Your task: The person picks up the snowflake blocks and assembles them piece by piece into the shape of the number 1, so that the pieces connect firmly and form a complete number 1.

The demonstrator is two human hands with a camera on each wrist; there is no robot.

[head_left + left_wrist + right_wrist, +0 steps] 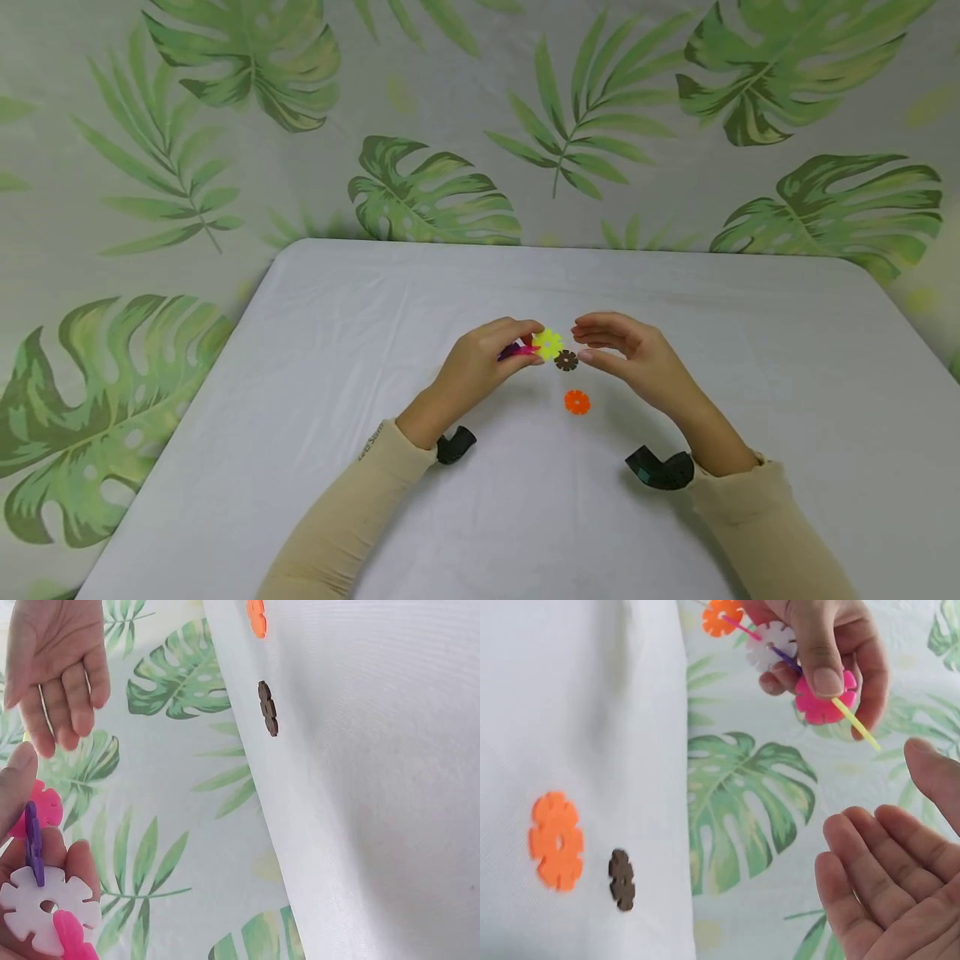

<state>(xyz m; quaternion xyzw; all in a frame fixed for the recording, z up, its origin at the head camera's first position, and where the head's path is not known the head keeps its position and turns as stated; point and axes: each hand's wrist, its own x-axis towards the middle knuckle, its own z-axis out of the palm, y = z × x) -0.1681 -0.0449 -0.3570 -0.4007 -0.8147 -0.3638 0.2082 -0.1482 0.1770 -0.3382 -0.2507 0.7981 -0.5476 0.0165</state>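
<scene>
Tabletop bare beyond orange disc.

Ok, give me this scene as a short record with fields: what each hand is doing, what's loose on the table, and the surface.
left hand: left hand grips a cluster of joined discs with white, pink, purple, orange and yellow pieces
right hand: right hand is open, fingers relaxed, holds nothing, just beside the cluster
loose pieces: orange disc and brown disc lie flat on the table
surface: table under a white cloth
backdrop: leaf-print fabric
</scene>
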